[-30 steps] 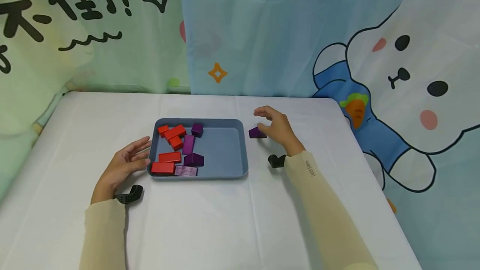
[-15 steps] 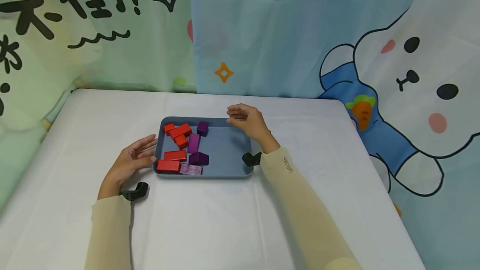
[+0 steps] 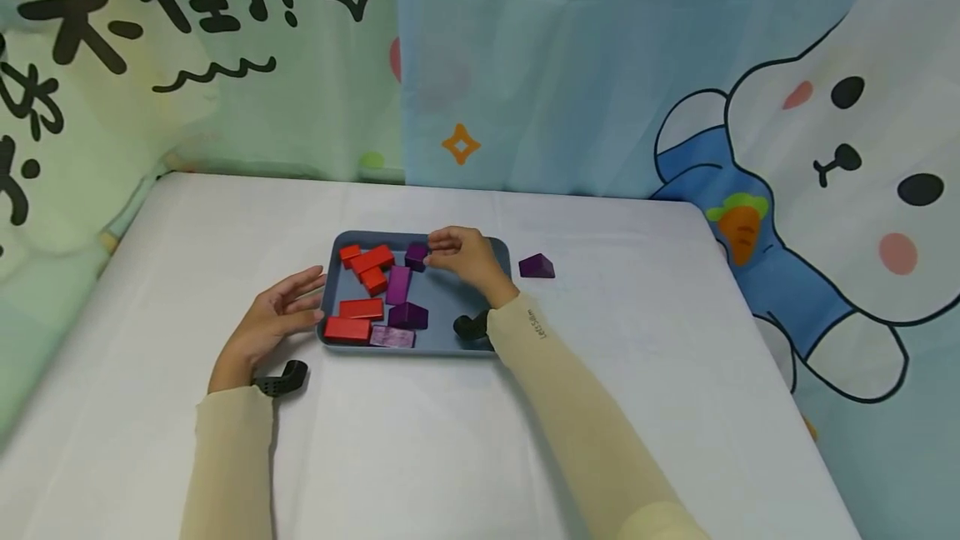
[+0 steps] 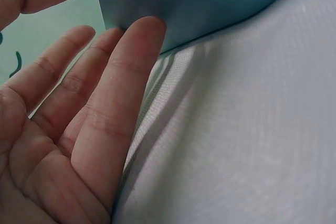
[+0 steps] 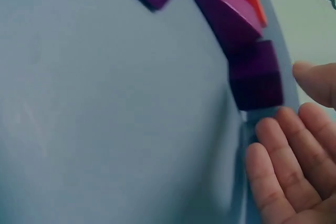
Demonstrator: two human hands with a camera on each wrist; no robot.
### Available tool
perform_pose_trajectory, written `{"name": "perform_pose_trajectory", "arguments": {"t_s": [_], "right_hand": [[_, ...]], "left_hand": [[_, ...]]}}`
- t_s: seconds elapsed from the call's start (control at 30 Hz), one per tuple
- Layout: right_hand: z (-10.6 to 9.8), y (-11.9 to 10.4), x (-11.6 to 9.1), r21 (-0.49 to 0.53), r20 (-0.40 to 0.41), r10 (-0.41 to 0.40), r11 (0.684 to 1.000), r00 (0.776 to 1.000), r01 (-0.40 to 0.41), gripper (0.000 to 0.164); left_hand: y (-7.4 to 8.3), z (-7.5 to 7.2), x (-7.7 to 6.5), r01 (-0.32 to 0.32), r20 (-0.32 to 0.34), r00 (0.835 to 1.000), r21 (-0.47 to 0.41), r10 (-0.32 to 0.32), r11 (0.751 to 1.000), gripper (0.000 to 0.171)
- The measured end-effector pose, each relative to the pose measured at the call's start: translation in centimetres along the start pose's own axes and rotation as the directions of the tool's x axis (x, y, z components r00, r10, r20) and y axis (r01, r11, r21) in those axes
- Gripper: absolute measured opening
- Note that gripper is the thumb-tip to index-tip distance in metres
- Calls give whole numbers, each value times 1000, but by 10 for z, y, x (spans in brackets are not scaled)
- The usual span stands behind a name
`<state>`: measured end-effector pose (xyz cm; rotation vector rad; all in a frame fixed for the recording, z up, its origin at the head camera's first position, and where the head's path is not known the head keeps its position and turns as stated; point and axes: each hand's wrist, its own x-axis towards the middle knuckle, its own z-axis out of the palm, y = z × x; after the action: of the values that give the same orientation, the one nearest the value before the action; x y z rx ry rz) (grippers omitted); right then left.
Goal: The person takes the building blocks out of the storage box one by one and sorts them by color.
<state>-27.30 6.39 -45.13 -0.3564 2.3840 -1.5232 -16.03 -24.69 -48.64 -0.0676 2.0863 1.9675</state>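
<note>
A blue-grey tray (image 3: 446, 307) holds red blocks (image 3: 347, 330) on its left side and purple blocks beside them. My left hand (image 3: 283, 311) is at the tray's left edge, fingers extended and holding nothing; the left wrist view shows its fingers (image 4: 113, 103) by the tray's outer wall. Over the back of the tray is my right hand (image 3: 467, 258), close beside a dark purple block (image 5: 256, 74). Its fingers (image 5: 286, 163) are nearly straight, and the thumb stands apart from that block. A purple trapezoid block (image 3: 536, 266) lies on the table, right of the tray.
White cloth covers the table (image 3: 420, 440). A printed curtain (image 3: 540, 65) hangs behind its back edge. The tray has a raised rim (image 3: 405, 355). Black wrist devices sit on both wrists, the right one (image 3: 471, 326) above the tray.
My right hand has left the purple trapezoid block on the table and moved left over the tray to the dark purple block. My left hand stays at the tray's edge. The head view has shifted slightly.
</note>
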Motion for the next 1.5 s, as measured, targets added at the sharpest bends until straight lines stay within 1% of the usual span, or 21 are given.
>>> {"name": "perform_pose_trajectory", "arguments": {"t_s": [0.17,0.27,0.33,0.47,0.57,0.67,0.83,1.07,1.2,1.3,1.5], "right_hand": [[11,0,4,-81,-42,33,996,999,-36,40],[17,1,6,-144,-78,31,989,996,-42,39],[20,2,7,-167,-97,20,985,995,-36,38],[22,4,7,-159,-115,-12,987,993,-6,34],[15,4,4,-137,-111,-33,990,993,18,34],[4,3,-2,-107,-92,-49,994,995,39,35],[-19,1,-13,-100,-80,-68,993,994,60,36],[-65,1,-31,-92,-111,-72,994,991,61,41],[-94,7,-42,-109,-126,-57,993,990,43,42],[-113,13,-50,-116,-132,-34,993,991,18,44],[-143,26,-64,-159,-147,22,986,989,-46,45]], "left_hand": [[2,2,1,3,-5,1000,3,-3,1000,79],[2,2,2,5,-7,1000,2,-5,1000,79],[2,3,2,8,-9,1000,0,-8,1000,79],[2,1,1,5,-10,1000,-4,-5,1000,78],[2,1,0,-2,-7,1000,-4,2,1000,79],[3,2,0,1,-9,1000,4,-1,1000,79],[3,3,0,21,-15,1000,15,-21,1000,80],[3,4,-1,38,-21,999,37,-37,999,80],[4,5,-3,37,-27,999,48,-35,998,80],[4,4,-4,32,-20,999,53,-31,998,80],[5,6,-6,25,-5,1000,56,-25,998,80]]}}
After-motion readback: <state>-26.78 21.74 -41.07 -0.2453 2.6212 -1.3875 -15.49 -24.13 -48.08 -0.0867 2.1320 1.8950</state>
